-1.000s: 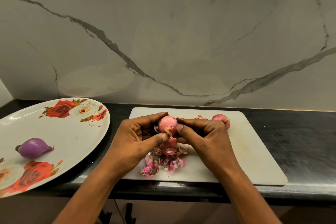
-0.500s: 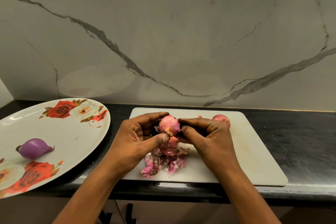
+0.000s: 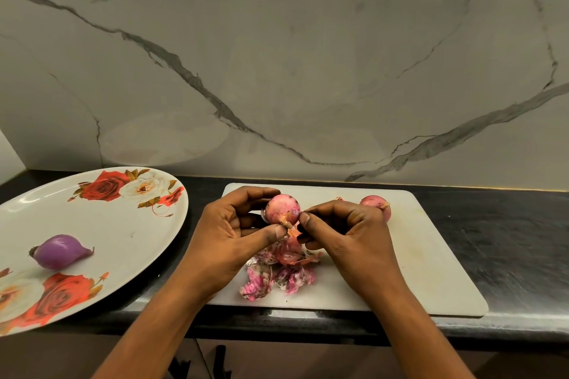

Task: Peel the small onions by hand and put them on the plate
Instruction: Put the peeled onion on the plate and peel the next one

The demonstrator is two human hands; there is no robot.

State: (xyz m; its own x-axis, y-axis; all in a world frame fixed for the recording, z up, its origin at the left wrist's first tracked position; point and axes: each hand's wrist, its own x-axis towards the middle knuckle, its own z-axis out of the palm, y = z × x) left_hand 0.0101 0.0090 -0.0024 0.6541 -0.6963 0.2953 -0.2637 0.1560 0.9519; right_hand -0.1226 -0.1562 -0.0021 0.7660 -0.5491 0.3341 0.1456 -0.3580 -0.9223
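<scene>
My left hand (image 3: 234, 234) grips a small pink onion (image 3: 281, 209) above the white cutting board (image 3: 425, 255), thumb below and fingers behind it. My right hand (image 3: 345, 234) pinches a flap of skin at the onion's lower right, near its root tip. A pile of pink peels (image 3: 278, 271) lies on the board under the hands. Another unpeeled onion (image 3: 375, 204) sits on the board behind my right hand, partly hidden. One peeled purple onion (image 3: 58, 252) lies on the white rose-patterned plate (image 3: 129, 234) at the left.
The board and the plate rest on a black counter (image 3: 508, 240) against a marble wall (image 3: 277, 71). The plate overhangs the counter's front edge at the left. Bare board surface lies to the right of my hands.
My hands have lifted the onion slightly and turned it. My right fingers have shifted from its top to pinching skin at its lower right side.
</scene>
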